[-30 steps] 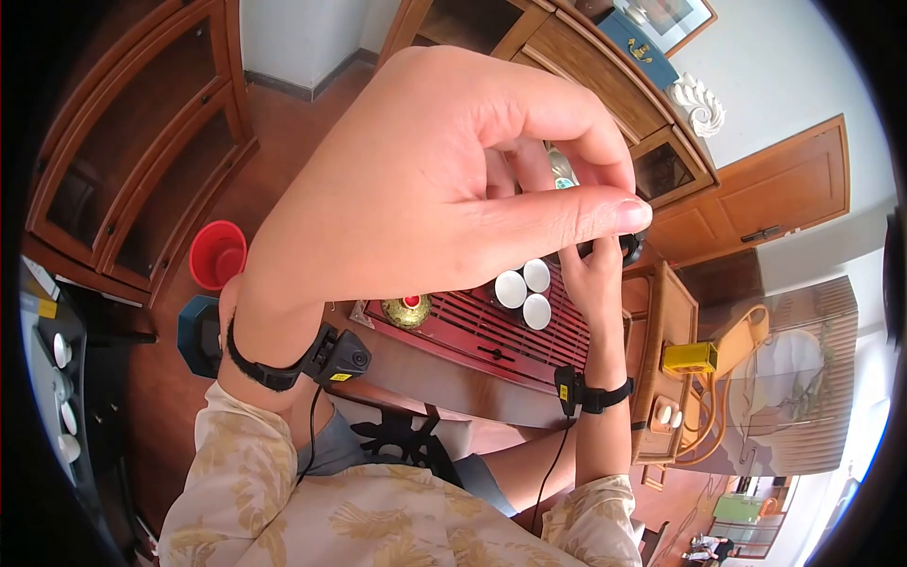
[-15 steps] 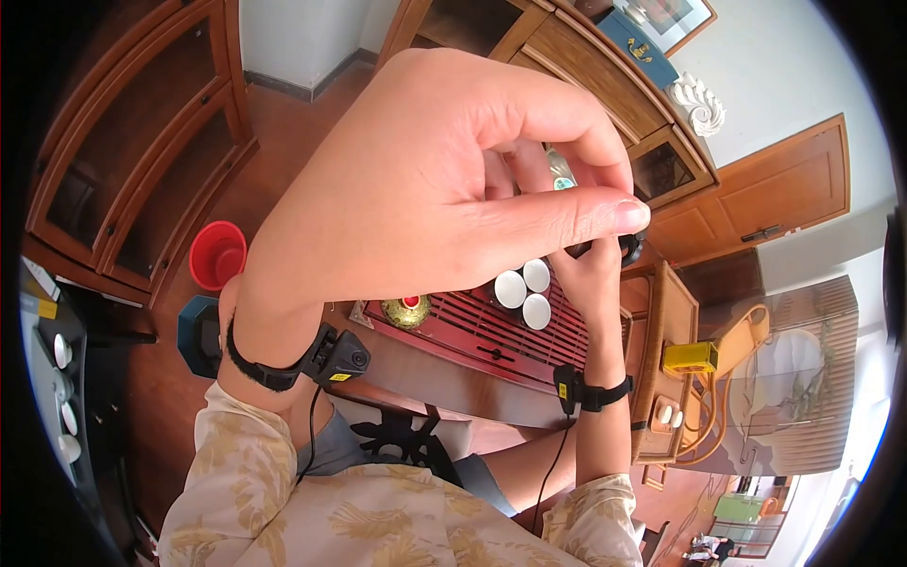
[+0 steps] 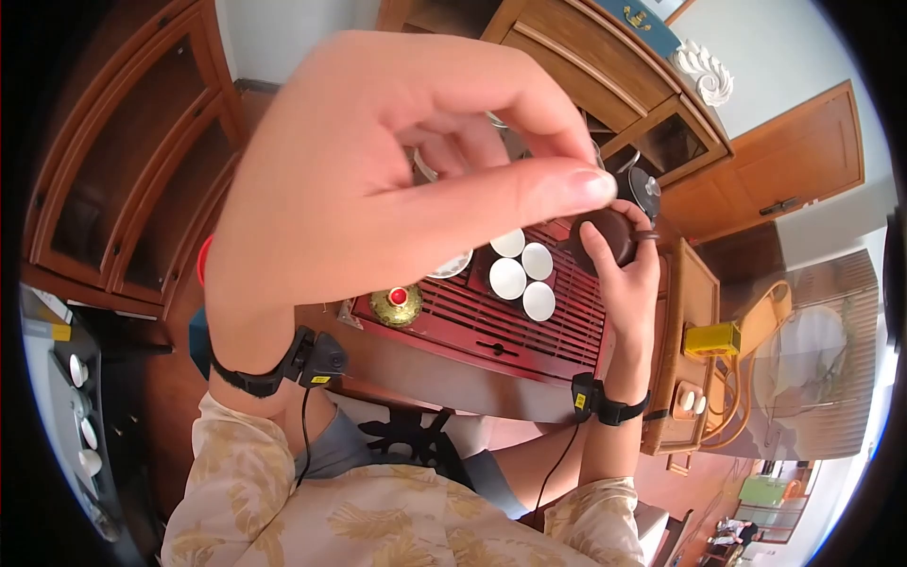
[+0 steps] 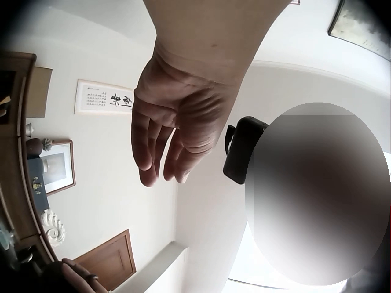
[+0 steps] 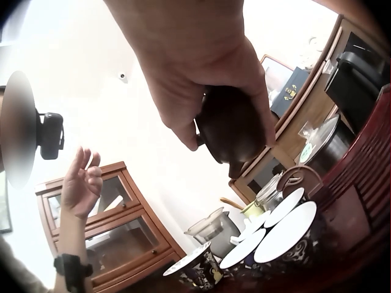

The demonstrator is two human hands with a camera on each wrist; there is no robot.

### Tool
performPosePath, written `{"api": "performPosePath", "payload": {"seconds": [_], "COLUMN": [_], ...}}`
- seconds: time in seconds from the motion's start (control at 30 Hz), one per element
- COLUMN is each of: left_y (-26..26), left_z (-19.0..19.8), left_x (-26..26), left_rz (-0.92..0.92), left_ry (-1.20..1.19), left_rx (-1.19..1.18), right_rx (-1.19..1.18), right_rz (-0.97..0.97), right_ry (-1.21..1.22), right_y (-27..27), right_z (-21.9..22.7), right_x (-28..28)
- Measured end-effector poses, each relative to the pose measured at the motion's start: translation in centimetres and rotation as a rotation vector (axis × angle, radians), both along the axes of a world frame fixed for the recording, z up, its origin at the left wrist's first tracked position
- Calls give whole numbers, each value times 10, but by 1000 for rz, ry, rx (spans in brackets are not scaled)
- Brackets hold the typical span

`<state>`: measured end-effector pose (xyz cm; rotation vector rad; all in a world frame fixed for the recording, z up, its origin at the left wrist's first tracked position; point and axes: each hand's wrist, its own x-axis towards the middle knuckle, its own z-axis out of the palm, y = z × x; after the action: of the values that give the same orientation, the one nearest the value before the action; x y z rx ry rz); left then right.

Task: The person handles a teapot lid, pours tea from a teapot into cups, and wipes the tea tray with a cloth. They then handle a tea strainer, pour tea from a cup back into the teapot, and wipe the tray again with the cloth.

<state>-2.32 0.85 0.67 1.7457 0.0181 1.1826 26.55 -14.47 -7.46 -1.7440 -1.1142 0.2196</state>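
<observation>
My left hand (image 3: 345, 194) hangs raised close to the head camera, fingers loosely bent with nothing held; the left wrist view shows the same bare hand (image 4: 183, 116). The right hand (image 3: 628, 288) grips a dark brown teapot (image 3: 603, 236) above the right part of the red slatted tea tray (image 3: 453, 326). In the right wrist view, fingers and thumb lie around the teapot's (image 5: 232, 125) body, its spout pointing down, above patterned cups with white insides (image 5: 286, 233). Several white cups (image 3: 508, 279) stand together on the tray, left of the teapot.
A gold-green pot with a red top (image 3: 397, 307) is at the tray's left front. Behind the teapot stands a dark kettle with a glass lid (image 3: 645, 192). A rattan stand (image 3: 694, 283) with a yellow box (image 3: 712, 339) is at the right.
The head view has shifted. My left hand now sits farther left in it, uncovering more cups. The right hand and teapot appear farther right, with the teapot's body now in sight.
</observation>
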Motion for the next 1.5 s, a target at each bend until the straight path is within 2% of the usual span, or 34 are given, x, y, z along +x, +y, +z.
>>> {"api": "performPosePath", "payload": {"seconds": [0.07,0.17,0.27,0.37,0.43,0.57,0.67,1.1,1.2,1.3,1.37,1.47,1.5], "left_y": [-12,-7,-14,-10,-3,2,10,8,8,6,-1,5,6], "left_z": [-21,10,6,-3,-10,-17,-13,-20,-20,-14,-4,-7,-8], "left_x": [14,0,10,16,15,14,7,10,9,9,12,10,9], "left_rz": [91,97,184,166,172,162,124,103,103,111,113,81,77], "left_ry": [-121,260,269,260,272,251,351,252,267,327,406,401,406], "left_rx": [-88,-49,-80,-41,1,114,81,131,132,105,20,50,52], "right_rx": [-21,-14,4,5,6,16,26,23,-9,103,225,373,394], "right_rz": [-39,-54,-24,-44,-38,-30,-27,-31,-68,-28,91,336,340], "right_ry": [6,16,31,-125,-142,-168,-163,-221,27,573,900,1387,1386], "right_y": [-10,-20,-22,-18,-15,-11,-11,-10,-10,-11,-15,-28,-31], "right_z": [6,3,-7,-24,-30,-31,-35,-39,-40,-39,-37,-25,-22], "right_x": [3,9,8,10,11,8,8,8,5,9,13,22,21]}}
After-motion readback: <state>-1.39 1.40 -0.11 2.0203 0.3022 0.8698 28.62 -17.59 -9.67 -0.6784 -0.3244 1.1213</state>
